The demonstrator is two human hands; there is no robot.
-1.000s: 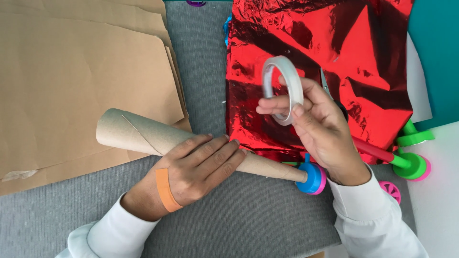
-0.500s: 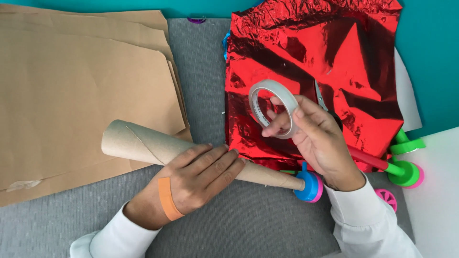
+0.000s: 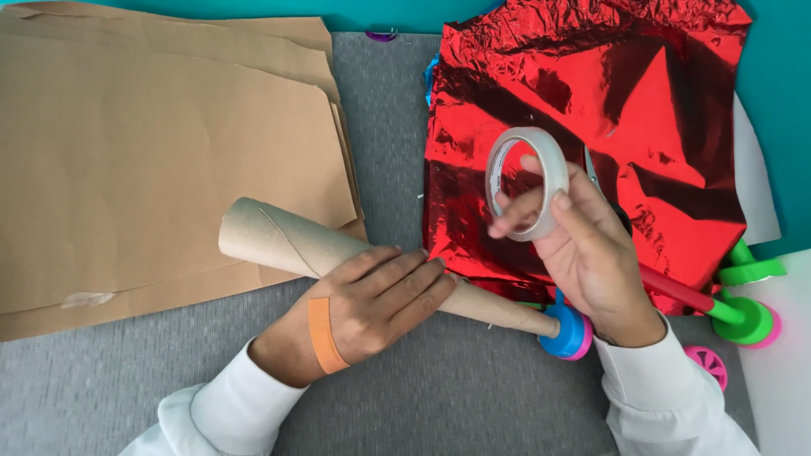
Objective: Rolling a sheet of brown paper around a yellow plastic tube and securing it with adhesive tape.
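While the left hand (image 3: 372, 308) lies flat, fingers spread, pressing a rolled brown paper cone (image 3: 338, 253) onto the grey felt surface (image 3: 439, 397), the right hand (image 3: 583, 245) pinches a clear tape roll (image 3: 528, 181) above crinkled red foil (image 3: 608, 101). Brown cardboard sheets (image 3: 152, 160) lie left; teal backing borders the felt.

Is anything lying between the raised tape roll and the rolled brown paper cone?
Nothing visible does. The right hand holds the clear tape roll above the red foil sheet; the left hand presses the brown paper cone.
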